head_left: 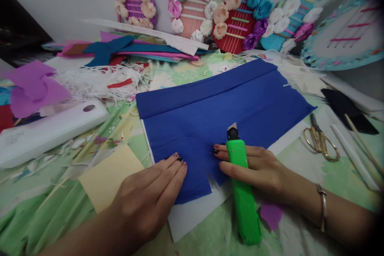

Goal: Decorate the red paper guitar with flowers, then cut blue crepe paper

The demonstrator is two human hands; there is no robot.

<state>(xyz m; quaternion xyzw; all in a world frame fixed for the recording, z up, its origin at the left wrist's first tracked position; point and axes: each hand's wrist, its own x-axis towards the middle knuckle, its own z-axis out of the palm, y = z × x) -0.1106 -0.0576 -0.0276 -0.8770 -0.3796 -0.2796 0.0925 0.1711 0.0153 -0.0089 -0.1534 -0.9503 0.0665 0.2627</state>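
Note:
A dark blue sheet of crepe paper (186,128), folded over along its far edge, lies on a white board (192,218) whose near and side edges show. My left hand (150,196) rests flat on the near left part of the blue paper, fingers stretched out. A green utility knife (247,212) is held between the fingers of my right hand (261,168), its short blade pointing away from me. The right fingertips touch the paper as well. Between my hands, the paper's near edge has a notch where white shows.
Gold-handled scissors (321,140) lie at right beside white sticks (355,156). At left are a white glue-gun-like device (54,132), tangled white string (102,82) and a beige paper square (111,176). Several flower-decorated paper guitars (237,20) stand along the wall.

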